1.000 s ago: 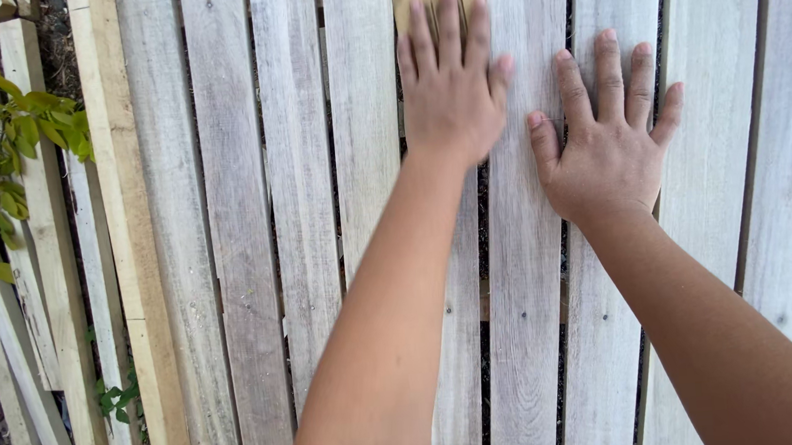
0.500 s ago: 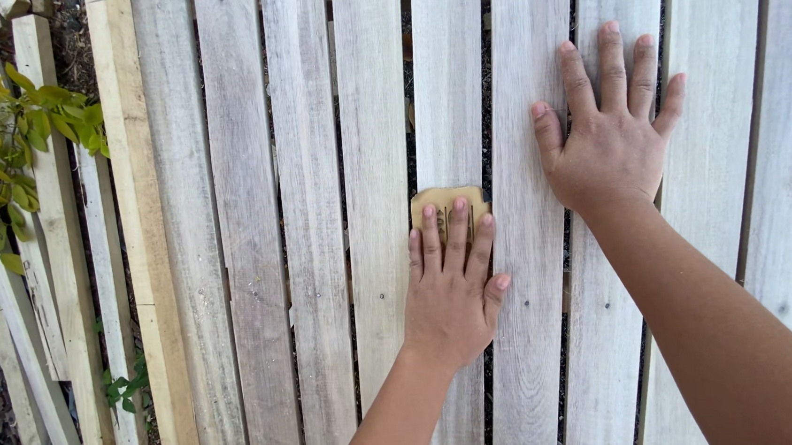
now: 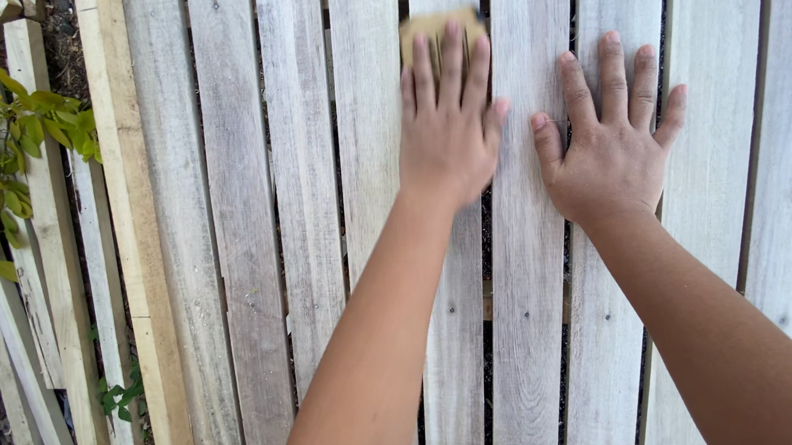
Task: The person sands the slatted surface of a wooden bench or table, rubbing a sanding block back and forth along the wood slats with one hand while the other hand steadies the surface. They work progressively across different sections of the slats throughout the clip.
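Observation:
My left hand (image 3: pixel 448 124) presses flat on a tan sanding pad (image 3: pixel 442 29), whose top edge shows above the fingertips, against a pale wooden slat (image 3: pixel 452 340) of a slatted panel. The pad and fingers look blurred. My right hand (image 3: pixel 608 145) lies flat with fingers spread on the slats just to the right, holding nothing. Both forearms reach in from the lower edge of the view.
The panel is made of weathered vertical boards (image 3: pixel 247 262) with dark gaps between them. At its left edge stands a thicker post (image 3: pixel 141 271). Further left lean more loose boards (image 3: pixel 39 232) with a leafy green plant (image 3: pixel 3 140) among them.
My left hand with the pad slid down the slat half a second ago and is now back up near the top. My right hand has stayed in place.

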